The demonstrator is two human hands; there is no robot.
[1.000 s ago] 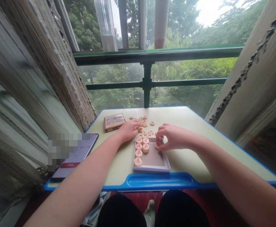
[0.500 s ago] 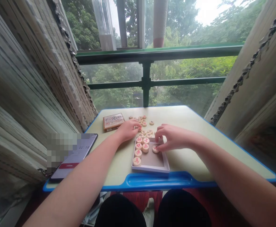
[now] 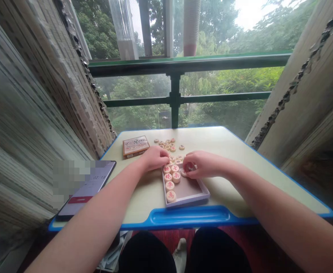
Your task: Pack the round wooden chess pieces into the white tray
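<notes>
A shallow white box tray point(image 3: 188, 201) on the table holds several round xiangqi pieces with red characters, such as a piece point(image 3: 171, 196) in its near left corner. My right hand point(image 3: 202, 163) reaches over the tray's far right part, thumb and fingers closed on a xiangqi piece point(image 3: 184, 173) whose face is partly covered. By the far left corner of the tray is my left hand point(image 3: 155, 157), fingers curled together; whatever they hold is hidden. Beyond the hands lie loose xiangqi pieces point(image 3: 172, 148) in a loose cluster.
A printed game box point(image 3: 136, 146) lies at the table's far left. A phone point(image 3: 90, 191) showing a time rests at the left edge. The pale table point(image 3: 234, 189) has a blue rim with a molded groove point(image 3: 190, 216) in front. Curtains flank the window railing.
The tray has turned slightly, its near end swinging right. My left hand has come nearer, to the tray's far left corner. My right hand has shifted slightly left and away with its piece.
</notes>
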